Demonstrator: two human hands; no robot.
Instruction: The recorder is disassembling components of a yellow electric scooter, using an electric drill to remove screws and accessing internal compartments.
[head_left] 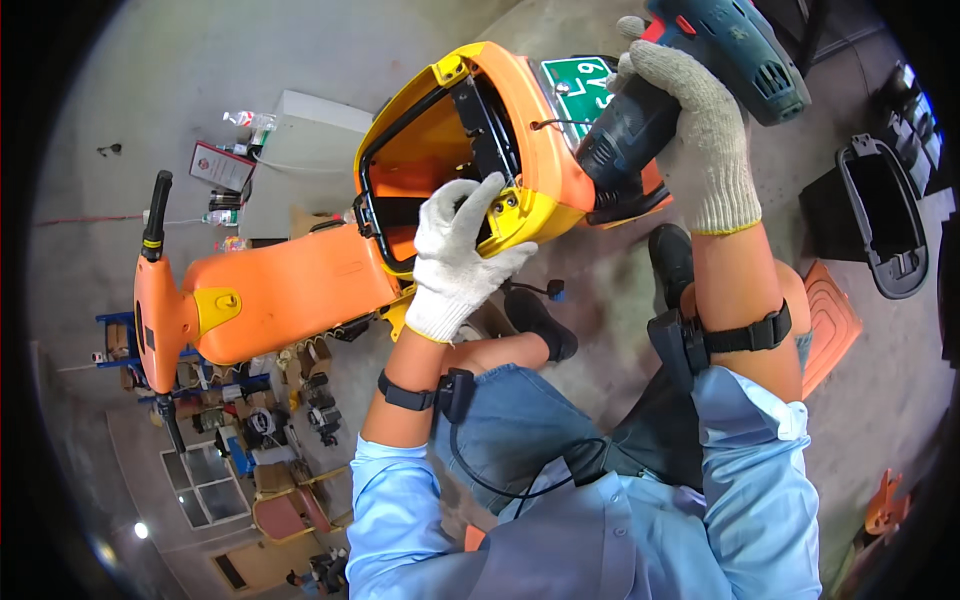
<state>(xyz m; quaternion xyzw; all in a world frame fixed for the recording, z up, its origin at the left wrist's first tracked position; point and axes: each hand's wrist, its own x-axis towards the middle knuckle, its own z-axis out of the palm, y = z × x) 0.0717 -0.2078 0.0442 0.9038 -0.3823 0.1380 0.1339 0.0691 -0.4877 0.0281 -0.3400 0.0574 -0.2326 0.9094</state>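
An orange and yellow scooter body has an open compartment with a black rim and a yellow bracket with bolts at its side. My gloved left hand touches that bracket with bent fingertips, its thumb spread out, holding nothing visible. My gloved right hand is closed around a teal and black power drill, held above the scooter's right end beside a green number plate. Some of my right fingers are behind the drill, and its lower end overlaps the scooter.
A black open bin and orange panel lie on the right. Beyond the scooter stands a pale cabinet with bottles and a framed sign. Cluttered shelving is at lower left. My legs and dark shoes are below the scooter.
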